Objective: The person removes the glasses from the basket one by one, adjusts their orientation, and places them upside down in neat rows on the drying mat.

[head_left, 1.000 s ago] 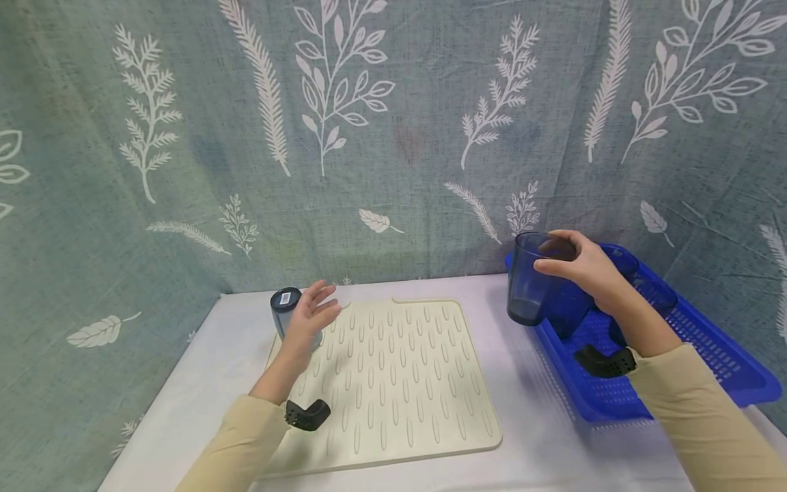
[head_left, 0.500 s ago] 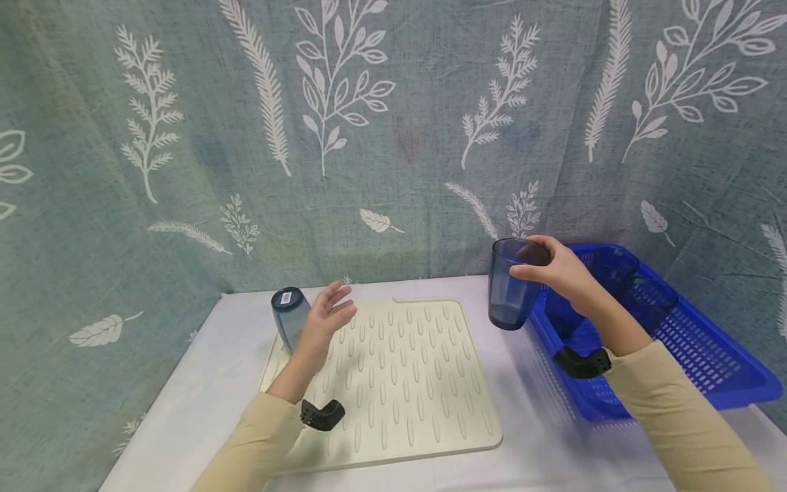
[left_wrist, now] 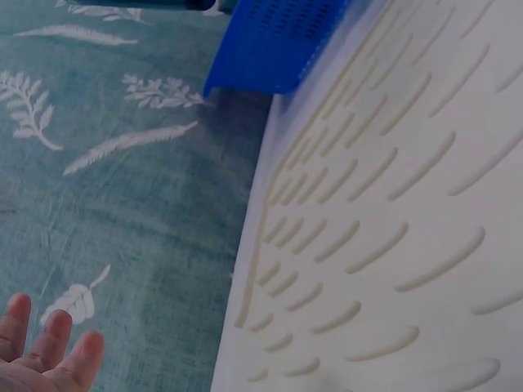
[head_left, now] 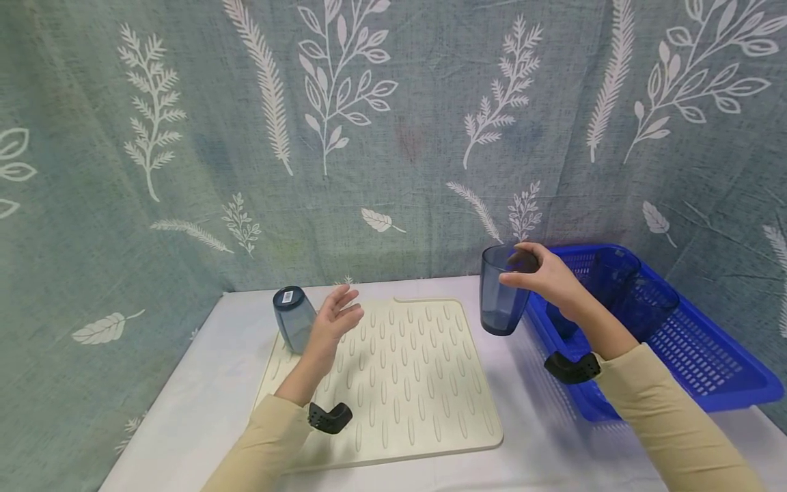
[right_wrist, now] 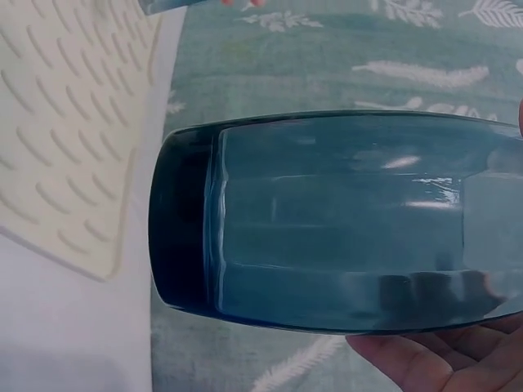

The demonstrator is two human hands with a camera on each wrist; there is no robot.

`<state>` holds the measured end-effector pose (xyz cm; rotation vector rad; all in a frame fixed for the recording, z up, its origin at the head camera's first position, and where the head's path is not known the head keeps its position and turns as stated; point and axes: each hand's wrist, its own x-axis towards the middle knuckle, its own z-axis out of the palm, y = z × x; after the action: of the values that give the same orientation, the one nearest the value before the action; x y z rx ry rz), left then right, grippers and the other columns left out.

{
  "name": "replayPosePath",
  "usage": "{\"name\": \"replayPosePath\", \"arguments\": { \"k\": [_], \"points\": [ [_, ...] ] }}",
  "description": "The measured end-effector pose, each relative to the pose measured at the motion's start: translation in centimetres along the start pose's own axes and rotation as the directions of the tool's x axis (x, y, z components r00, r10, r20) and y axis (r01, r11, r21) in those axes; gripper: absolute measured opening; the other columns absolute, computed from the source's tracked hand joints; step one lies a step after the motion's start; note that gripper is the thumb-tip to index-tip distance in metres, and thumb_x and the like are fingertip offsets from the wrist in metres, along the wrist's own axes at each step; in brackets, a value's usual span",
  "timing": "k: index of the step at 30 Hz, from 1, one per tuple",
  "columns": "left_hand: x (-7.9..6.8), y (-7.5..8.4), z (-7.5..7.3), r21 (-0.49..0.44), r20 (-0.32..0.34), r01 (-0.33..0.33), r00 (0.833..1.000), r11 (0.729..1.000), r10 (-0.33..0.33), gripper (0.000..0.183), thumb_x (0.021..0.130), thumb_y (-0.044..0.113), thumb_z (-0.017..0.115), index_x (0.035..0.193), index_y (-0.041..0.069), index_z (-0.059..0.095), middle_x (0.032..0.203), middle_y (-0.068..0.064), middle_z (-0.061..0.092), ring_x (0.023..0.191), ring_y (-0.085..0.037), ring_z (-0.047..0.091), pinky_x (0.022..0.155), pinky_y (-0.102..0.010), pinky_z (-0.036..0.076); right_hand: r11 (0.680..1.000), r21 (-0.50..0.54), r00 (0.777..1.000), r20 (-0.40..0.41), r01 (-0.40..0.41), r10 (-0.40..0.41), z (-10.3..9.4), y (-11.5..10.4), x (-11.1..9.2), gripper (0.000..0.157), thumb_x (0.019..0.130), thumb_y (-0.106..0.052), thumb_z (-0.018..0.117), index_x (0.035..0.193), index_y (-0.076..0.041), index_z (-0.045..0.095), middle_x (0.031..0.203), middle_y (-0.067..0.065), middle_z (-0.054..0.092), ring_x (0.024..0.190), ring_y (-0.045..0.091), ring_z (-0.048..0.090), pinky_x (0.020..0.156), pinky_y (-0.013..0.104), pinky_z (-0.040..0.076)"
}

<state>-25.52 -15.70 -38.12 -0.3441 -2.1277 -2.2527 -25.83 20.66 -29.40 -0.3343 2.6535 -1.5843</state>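
In the head view my right hand grips a blue-tinted drinking glass near its rim, thumb on the near side and fingers over the far side. The glass is held mouth up, between the basket and the mat; the right wrist view shows its thick dark base and clear wall. My left hand hovers above the mat, fingers apart and holding nothing. Just left of it, a second glass stands upside down on the cream ridged mat, with a white label on its base.
A blue plastic basket stands on the right of the white-covered table, with several more blue glasses inside, partly behind my right arm. A patterned green-grey cloth hangs behind the table.
My right hand has carried the glass leftward and slightly down, away from the basket. My left hand has shifted right, away from the upside-down glass, which stays in place.
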Motion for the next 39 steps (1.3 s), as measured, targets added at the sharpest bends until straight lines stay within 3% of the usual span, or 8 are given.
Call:
{"name": "replayPosePath", "arguments": {
  "k": [8, 17, 28, 39],
  "points": [
    [-0.1, -0.4, 0.6, -0.017, 0.01, -0.007, 1.0, 1.0, 0.007, 0.06, 0.091, 0.005, 0.049, 0.143, 0.002, 0.019, 0.145, -0.02, 0.026, 0.131, -0.038, 0.028, 0.106, -0.051, 0.027, 1.0, 0.009, 1.0, -0.014, 0.011, -0.011, 1.1, 0.4, 0.4, 0.081, 0.083, -0.03, 0.067, 0.143, 0.0, 0.021, 0.128, 0.02, 0.044, 0.116, 0.034, 0.045, 0.098, 0.048, 0.039],
    [-0.2, -1.0, 1.6, -0.051, 0.017, 0.015, 1.0, 0.999, -0.014, 0.06, 0.09, 0.008, 0.051, 0.143, 0.006, 0.022, 0.145, -0.017, 0.028, 0.131, -0.036, 0.03, 0.106, -0.05, 0.027, 0.999, 0.045, 0.999, -0.052, 0.012, -0.009, 2.5, 0.6, 0.2, 0.08, 0.082, -0.029, 0.067, 0.142, 0.0, 0.023, 0.127, 0.021, 0.045, 0.114, 0.033, 0.047, 0.095, 0.045, 0.041],
    [-0.5, -2.4, 2.8, -0.065, 0.024, 0.036, 0.999, 0.997, -0.035, 0.058, 0.091, 0.01, 0.052, 0.142, 0.005, 0.024, 0.144, -0.017, 0.03, 0.13, -0.035, 0.032, 0.106, -0.049, 0.029, 0.995, 0.094, 0.998, -0.04, -0.034, 0.038, 4.3, 0.7, 0.5, 0.081, 0.083, -0.031, 0.066, 0.143, -0.001, 0.021, 0.131, 0.02, 0.042, 0.117, 0.033, 0.044, 0.097, 0.045, 0.039],
    [-0.7, -2.6, 3.8, -0.071, 0.026, 0.029, 0.999, 0.997, -0.027, 0.06, 0.091, 0.011, 0.052, 0.142, 0.002, 0.023, 0.144, -0.019, 0.03, 0.128, -0.038, 0.034, 0.105, -0.049, 0.03, 0.99, 0.139, 0.998, -0.047, -0.038, 0.045, 5.9, 0.8, 0.9, 0.078, 0.083, -0.029, 0.066, 0.142, -0.001, 0.024, 0.13, 0.02, 0.044, 0.116, 0.032, 0.046, 0.096, 0.043, 0.04]
  ]
}}
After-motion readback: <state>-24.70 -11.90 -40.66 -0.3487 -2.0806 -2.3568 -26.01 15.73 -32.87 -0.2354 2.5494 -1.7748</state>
